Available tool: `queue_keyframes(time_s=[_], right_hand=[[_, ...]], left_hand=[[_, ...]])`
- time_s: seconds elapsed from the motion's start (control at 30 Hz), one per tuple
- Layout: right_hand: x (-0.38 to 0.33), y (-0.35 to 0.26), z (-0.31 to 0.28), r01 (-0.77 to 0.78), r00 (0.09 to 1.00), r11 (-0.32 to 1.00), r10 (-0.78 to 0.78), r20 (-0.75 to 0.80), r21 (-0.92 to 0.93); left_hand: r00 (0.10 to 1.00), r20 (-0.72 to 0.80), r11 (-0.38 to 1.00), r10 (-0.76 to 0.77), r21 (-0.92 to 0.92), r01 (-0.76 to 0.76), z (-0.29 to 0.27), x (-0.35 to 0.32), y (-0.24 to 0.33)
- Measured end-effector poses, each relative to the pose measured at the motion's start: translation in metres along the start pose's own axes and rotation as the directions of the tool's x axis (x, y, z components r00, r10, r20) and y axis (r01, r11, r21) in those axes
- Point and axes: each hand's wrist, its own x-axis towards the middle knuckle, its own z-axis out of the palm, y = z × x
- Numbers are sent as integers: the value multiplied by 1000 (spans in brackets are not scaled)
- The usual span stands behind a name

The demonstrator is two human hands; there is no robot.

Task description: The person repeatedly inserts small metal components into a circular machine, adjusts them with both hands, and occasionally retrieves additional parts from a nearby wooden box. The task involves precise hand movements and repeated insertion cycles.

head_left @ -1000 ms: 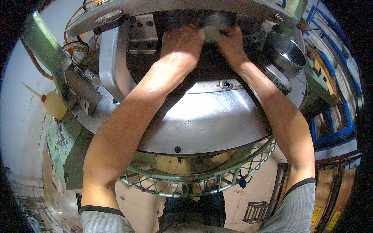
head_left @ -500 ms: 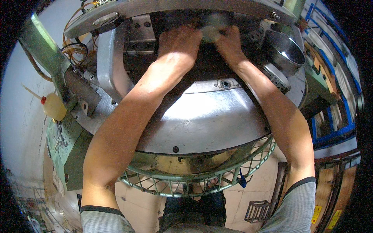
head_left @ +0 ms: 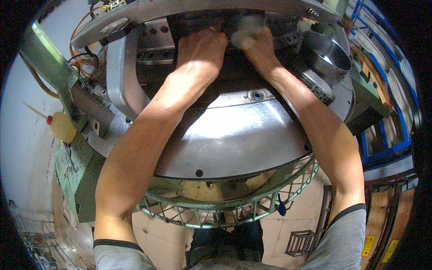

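Both my arms reach forward over a large round metal machine with a shiny curved cover plate. My left hand rests knuckles-up at the dark recess under the upper metal ring, fingers curled into the gap. My right hand sits just beside it, holding a small pale object that is blurred. What the left fingers grip is hidden in the shadowed recess.
A shiny steel cylinder stands at the right of the machine. A yellow squeeze bottle with a red tip sits on the left. A green wire guard ring runs along the machine's front. Orange wires hang upper left. Blue racks stand right.
Both hands have stayed at the recess; the right hand and the pale object shifted slightly and appear blurred now. The view has moved a little closer.
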Motion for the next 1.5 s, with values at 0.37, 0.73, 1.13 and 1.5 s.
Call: queue_keyframes(time_s=[0.37, 0.73, 1.13, 1.5], right_hand=[[2, 3, -1, -9, 999, 1000, 8, 44, 6], [3, -1, -2, -9, 999, 998, 12, 51, -62], [1, 3, 0, -9, 999, 1000, 9, 31, -3], [1, 0, 0, -11, 1000, 1000, 11, 8, 6]], left_hand=[[997, -71, 1000, 9, -10, -10, 2, 0, 0], [994, -102, 999, 29, -27, -32, 1, -2, 1], [993, -112, 998, 33, -40, -38, 0, -3, 0], [999, -45, 1000, 13, -14, -14, -3, 0, 2]])
